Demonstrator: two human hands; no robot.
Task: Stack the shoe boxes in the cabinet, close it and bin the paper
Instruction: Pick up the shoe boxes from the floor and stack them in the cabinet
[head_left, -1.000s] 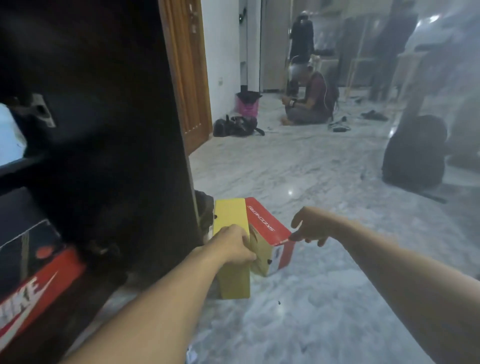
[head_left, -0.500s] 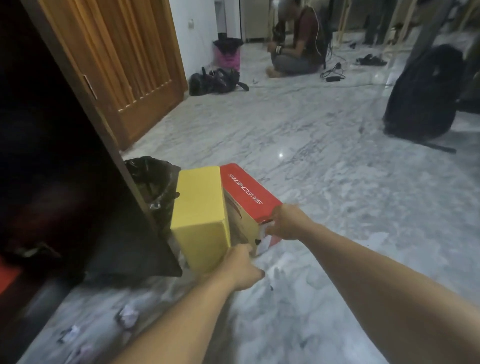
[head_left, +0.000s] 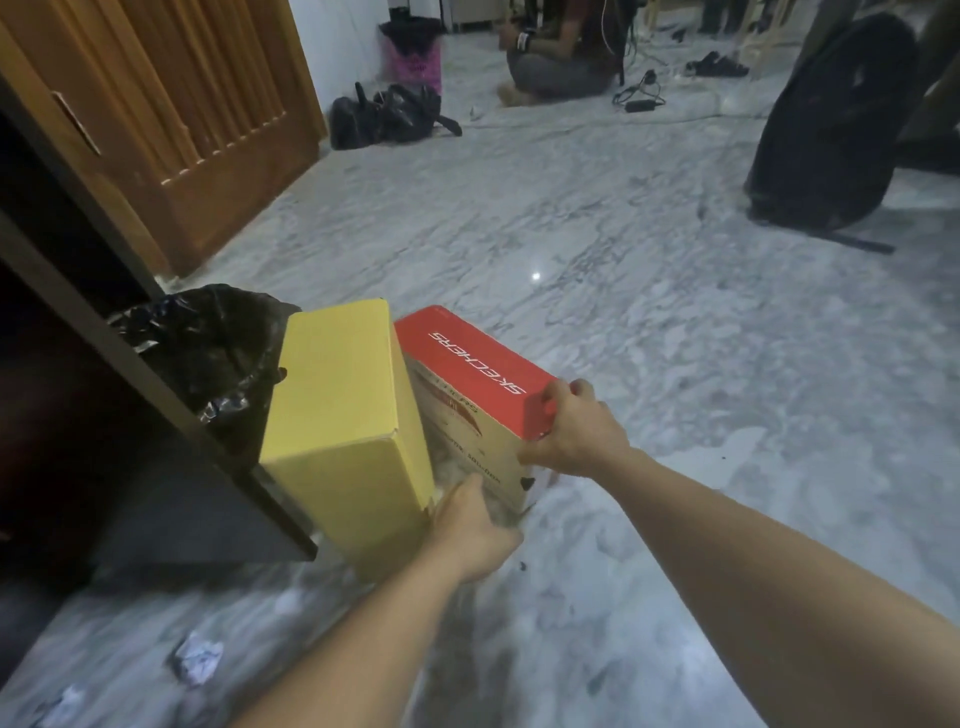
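Two shoe boxes stand on edge on the marble floor: a plain yellow box (head_left: 343, 415) and, leaning against its right side, a red-lidded Skechers box (head_left: 478, 374). My right hand (head_left: 571, 431) grips the near end of the red lid, fingers over the top edge. My left hand (head_left: 475, 530) reaches into the gap between the two boxes at their near lower corner; its fingers are hidden. The dark cabinet door (head_left: 171, 405) stands open at the left. Crumpled paper (head_left: 200, 657) lies on the floor near me.
A bin lined with a black bag (head_left: 208, 343) sits behind the cabinet door, left of the yellow box. Another paper scrap (head_left: 65, 704) lies at bottom left. A wooden door (head_left: 171, 109), a seated person (head_left: 561, 57), a black bag (head_left: 384, 117) and a backpack (head_left: 831, 124) are farther off.
The view has tilted down and right, away from the cabinet interior. My right hand closed over the red lid's near end; my left hand slid down from the yellow box's top to the boxes' base.
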